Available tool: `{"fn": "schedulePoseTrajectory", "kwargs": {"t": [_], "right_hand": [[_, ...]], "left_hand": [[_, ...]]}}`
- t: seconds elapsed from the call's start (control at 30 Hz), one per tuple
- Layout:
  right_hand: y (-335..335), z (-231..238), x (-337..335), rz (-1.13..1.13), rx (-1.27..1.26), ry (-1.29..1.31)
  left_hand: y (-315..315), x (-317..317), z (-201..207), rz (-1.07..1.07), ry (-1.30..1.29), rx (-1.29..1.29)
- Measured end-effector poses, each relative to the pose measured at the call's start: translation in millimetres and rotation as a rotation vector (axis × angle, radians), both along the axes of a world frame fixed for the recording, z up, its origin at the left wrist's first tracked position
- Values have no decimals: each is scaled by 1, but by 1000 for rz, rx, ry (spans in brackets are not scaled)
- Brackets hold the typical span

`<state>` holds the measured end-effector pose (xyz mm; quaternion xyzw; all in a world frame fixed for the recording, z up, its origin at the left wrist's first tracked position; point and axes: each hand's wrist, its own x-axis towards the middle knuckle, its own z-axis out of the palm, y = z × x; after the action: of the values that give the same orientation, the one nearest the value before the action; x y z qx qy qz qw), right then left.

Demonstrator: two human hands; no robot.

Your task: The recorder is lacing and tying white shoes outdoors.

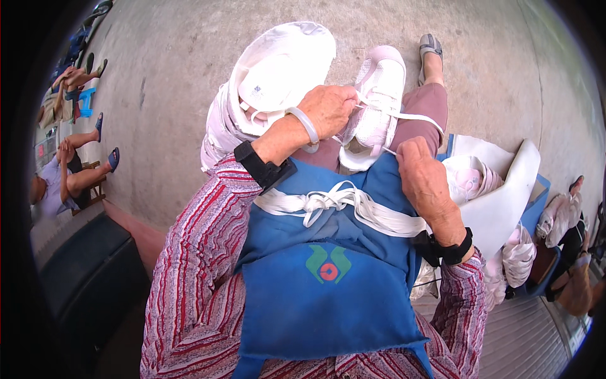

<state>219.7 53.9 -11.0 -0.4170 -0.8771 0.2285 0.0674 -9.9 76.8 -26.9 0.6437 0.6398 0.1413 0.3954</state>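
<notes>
A white and pale pink sneaker [377,95] rests on my lap near the knees, toe pointing away from me. At its left side my left hand [323,112] is closed, pinching a white shoelace at the eyelets. My right hand [426,180] is closed on a lace end, to the right of the shoe's heel. A loose loop of shoelace [420,117] runs from the shoe across my right leg. Over my blue apron [328,284] lies a knotted bundle of white laces [338,205].
A white bag [230,120] with shoe parts stands left of the sneaker. On the right, a white-lined blue bin [521,180] holds another pale shoe [470,177]. More wrapped shoes [519,256] lie beyond it. People sit along the left and right sides on the concrete floor [170,95].
</notes>
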Motion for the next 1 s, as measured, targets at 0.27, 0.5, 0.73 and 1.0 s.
{"fn": "schedulePoseTrajectory", "kwargs": {"t": [0.27,0.5,0.73,1.0], "right_hand": [[23,-6,2,-91,-36,123],[42,-18,-5,-212,-1,169],[47,-24,-6,-147,-10,199],[55,-25,-13,-100,-56,195]], "left_hand": [[9,-1,7,5,-81,-268],[11,-2,-16,-268,111,386],[8,3,13,291,-224,-370],[-1,7,-7,65,101,148]]}}
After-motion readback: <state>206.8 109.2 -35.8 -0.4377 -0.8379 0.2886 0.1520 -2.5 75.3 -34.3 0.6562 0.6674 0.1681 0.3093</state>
